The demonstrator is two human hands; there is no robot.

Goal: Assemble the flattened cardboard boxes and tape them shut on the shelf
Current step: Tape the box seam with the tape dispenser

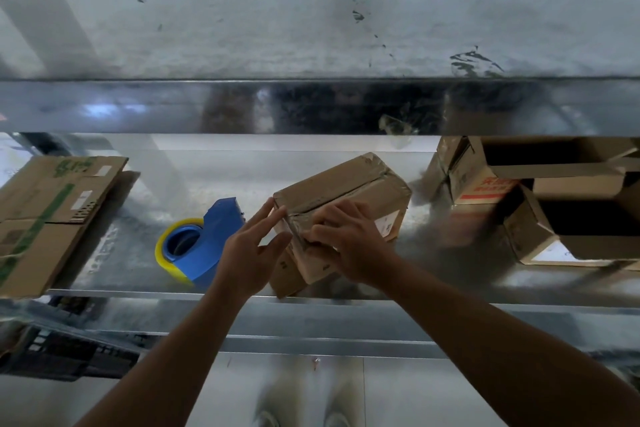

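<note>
**Observer:** Where is the box?

**Me:** The box (346,194) sits under both my hands on the shelf (214,180). It lies askew to the front edge, and its near corner juts past the lip. It's closed. Wrinkled tape runs along the top seam and down over the near end.

**Observer:** Right hand?

**Me:** My right hand (349,239) grips the near end of the box. The fingers are curled, with the tips on the tape where it turns down the end face. The thumb is lower on that same face.

**Observer:** And the left?

**Me:** My left hand (247,255) has its fingers straight and spread, holding nothing. The fingertips touch the box's near left top corner. The thumb is close to the side face, but I cannot tell if it touches.

**Observer:** What's around the grip?

**Me:** The blue tape dispenser (216,236) stands on the shelf just left of my left hand. It carries a yellow-rimmed tape roll (162,248) on the side away from the hand. Farther left, well apart, is the flattened cardboard (52,211). It has green print and its near end hangs over the front edge.

To the right of my right hand, apart from the box, is a cluster of open boxes (540,236) with dark mouths, one printed in red. The upper shelf (311,28) is above the hands, scuffed metal with a shiny front lip.
</note>
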